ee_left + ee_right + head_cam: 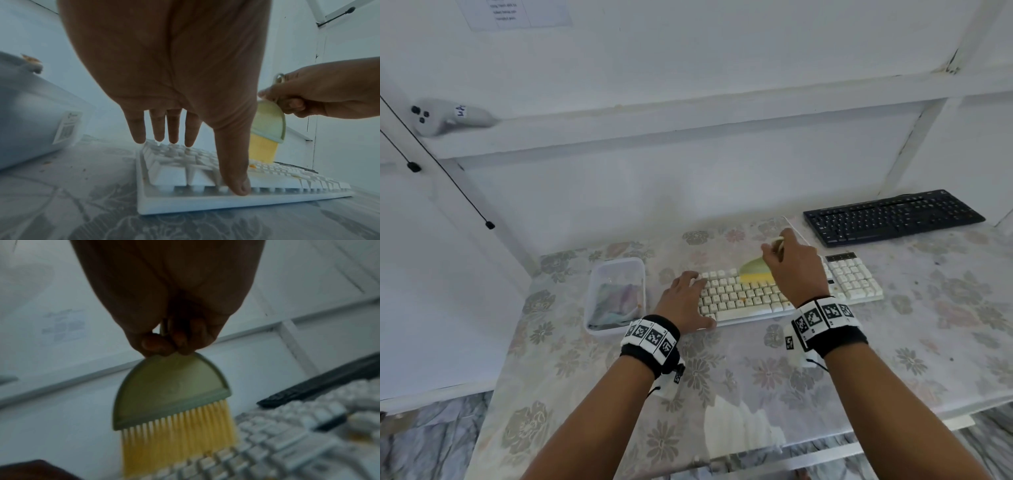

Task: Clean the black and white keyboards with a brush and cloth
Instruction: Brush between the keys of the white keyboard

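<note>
Nearest, two forearms reached forward over the table [945,342], which wore a flowered cover. The left hand [685,301] lay spread with straight fingers on the left end of the white keyboard [743,298], its thumb [236,178] down at the front edge and its fingertips [172,138] on the keys, grasping nothing. The right hand [794,270] was clenched around the handle of the brush [753,270], whose yellow bristles [180,434] pointed down onto the upper key rows near the middle of the board. A few orange crumbs sat among the keys.

Just left of the white keyboard stood one clear plastic tub [592,294], and in it lay a crumpled cloth [613,301] of pale mixed colours.

Farther back and to the right, well apart from both hands, lay the black keyboard [893,216]. That made two keyboards, one brush, one tub and one cloth.

On the ledge by the wall, far left, rested one white handheld controller [445,116].
</note>
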